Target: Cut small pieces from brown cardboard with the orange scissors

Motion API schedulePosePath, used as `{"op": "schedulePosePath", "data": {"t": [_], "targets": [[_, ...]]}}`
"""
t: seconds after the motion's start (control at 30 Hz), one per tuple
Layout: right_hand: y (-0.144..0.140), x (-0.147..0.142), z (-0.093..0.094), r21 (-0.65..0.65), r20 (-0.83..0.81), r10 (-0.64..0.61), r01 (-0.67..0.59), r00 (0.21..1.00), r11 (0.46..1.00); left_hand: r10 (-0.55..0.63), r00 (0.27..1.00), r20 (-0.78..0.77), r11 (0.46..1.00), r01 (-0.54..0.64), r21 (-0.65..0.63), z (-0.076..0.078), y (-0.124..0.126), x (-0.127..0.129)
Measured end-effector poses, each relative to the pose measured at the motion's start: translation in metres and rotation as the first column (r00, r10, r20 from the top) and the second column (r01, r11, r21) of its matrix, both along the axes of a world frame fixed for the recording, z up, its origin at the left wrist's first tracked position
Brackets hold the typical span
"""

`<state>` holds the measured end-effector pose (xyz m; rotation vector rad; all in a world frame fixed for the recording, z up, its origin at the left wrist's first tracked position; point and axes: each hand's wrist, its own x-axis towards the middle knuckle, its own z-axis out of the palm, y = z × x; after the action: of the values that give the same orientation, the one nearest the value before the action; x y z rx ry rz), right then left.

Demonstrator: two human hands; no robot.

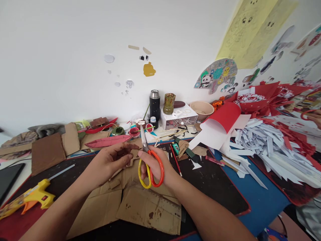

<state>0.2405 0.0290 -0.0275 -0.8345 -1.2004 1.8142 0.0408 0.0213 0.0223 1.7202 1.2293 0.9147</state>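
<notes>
My right hand (155,164) grips scissors (148,160) with orange and yellow handles, blades pointing up and away. My left hand (110,161) pinches a small brown cardboard piece (133,154) right beside the blades. Both hands hover over flattened cardboard sheets (140,204) lying on a black mat (215,180).
A yellow glue gun (30,198) lies at the left. A black flask (154,104), small jars and a white box (178,117) stand by the wall. White paper strips (265,147) and red paper (225,117) pile up at the right, where another person's hand (314,117) shows.
</notes>
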Motion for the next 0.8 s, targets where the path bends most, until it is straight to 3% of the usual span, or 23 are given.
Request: {"op": "schedulePosePath", "data": {"t": [0.33,0.6,0.8], "targets": [[0.0026,0.0015,-0.0045,0.001,0.005,-0.013,0.013,1.000,1.000,-0.090,0.995,-0.042,0.996,0.090,-0.007,-0.0025,0.0013,-0.0042],[0.0019,0.0007,-0.0008,0.001,0.028,-0.025,0.025,0.999,1.000,-0.023,0.971,-0.239,0.980,0.069,0.185,-0.0018,-0.0027,-0.0004],[0.0028,0.0011,-0.0049,0.011,0.036,-0.011,0.010,0.999,1.000,0.050,0.960,-0.275,0.959,0.030,0.280,-0.0048,-0.0029,0.0018]]}}
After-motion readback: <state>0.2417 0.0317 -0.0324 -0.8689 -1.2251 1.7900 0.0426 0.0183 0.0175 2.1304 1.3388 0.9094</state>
